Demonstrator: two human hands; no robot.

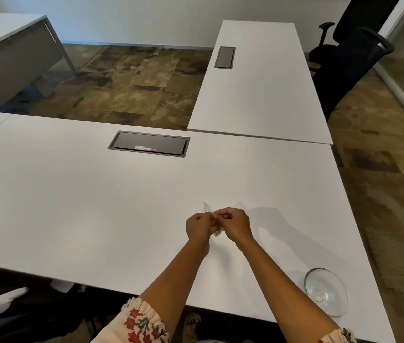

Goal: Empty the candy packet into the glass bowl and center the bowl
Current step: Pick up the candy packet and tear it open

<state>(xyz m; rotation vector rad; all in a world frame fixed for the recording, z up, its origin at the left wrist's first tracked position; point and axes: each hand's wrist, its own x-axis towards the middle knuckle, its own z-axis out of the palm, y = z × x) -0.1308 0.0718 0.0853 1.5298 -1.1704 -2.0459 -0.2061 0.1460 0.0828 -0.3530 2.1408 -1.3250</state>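
Observation:
A small clear candy packet (208,209) is pinched between both hands above the white table (97,206). My left hand (199,228) grips its left side and my right hand (235,225) grips its right side, knuckles nearly touching. Most of the packet is hidden by the fingers; only thin transparent corners stick up and a bit hangs below. The glass bowl (326,291) stands empty near the table's front right corner, well to the right of the hands.
A grey cable hatch (149,144) is set into the table's far middle. A second white table (260,80) joins at the back right, with a black office chair (344,58) beside it. A chair armrest (6,300) shows at lower left.

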